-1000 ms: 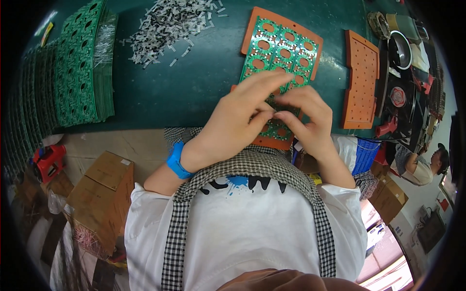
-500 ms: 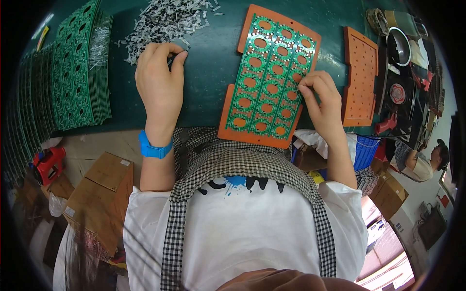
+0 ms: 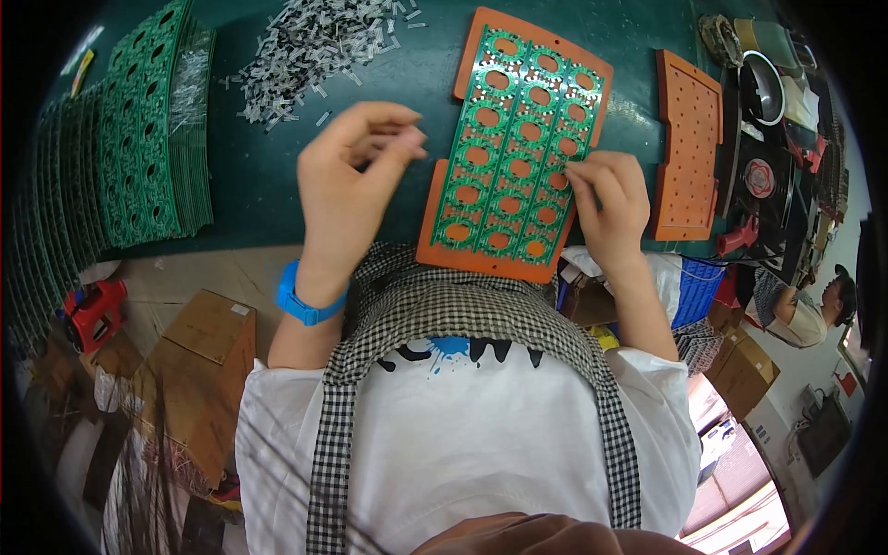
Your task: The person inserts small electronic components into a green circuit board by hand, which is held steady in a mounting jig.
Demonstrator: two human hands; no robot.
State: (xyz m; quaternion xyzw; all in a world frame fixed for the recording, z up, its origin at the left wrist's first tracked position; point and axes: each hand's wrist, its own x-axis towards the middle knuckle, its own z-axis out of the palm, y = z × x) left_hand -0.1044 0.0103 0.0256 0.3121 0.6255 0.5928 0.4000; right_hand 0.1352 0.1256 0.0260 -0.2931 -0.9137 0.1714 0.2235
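Observation:
A green printed circuit board panel (image 3: pixel 504 139) with rows of oval openings lies on an orange fixture plate (image 3: pixel 481 264), tilted slightly on the table. My right hand (image 3: pixel 610 203) is at the panel's right edge, thumb and fingertips pinched together over one of the openings; what they hold, if anything, is too small to make out. My left hand (image 3: pixel 356 180) is in the air left of the plate, thumb and fingers closed toward each other. Its fingertips are blurred, and no piece shows clearly in them. Behind it lies a heap of small clear and dark strips (image 3: pixel 319 51).
Stacked green circuit panels (image 3: pixel 139 139) stand at the left. A second orange plate (image 3: pixel 686 143) with small holes lies right of the work. Further right are a round metal bowl (image 3: pixel 763 88) and a red-handled tool (image 3: pixel 737 238). Cardboard boxes (image 3: pixel 208 347) stand below the table.
My left hand has moved from the front edge of the strip heap rightward, toward the circuit panel. My right hand has stayed at the panel's right edge, shifting only slightly.

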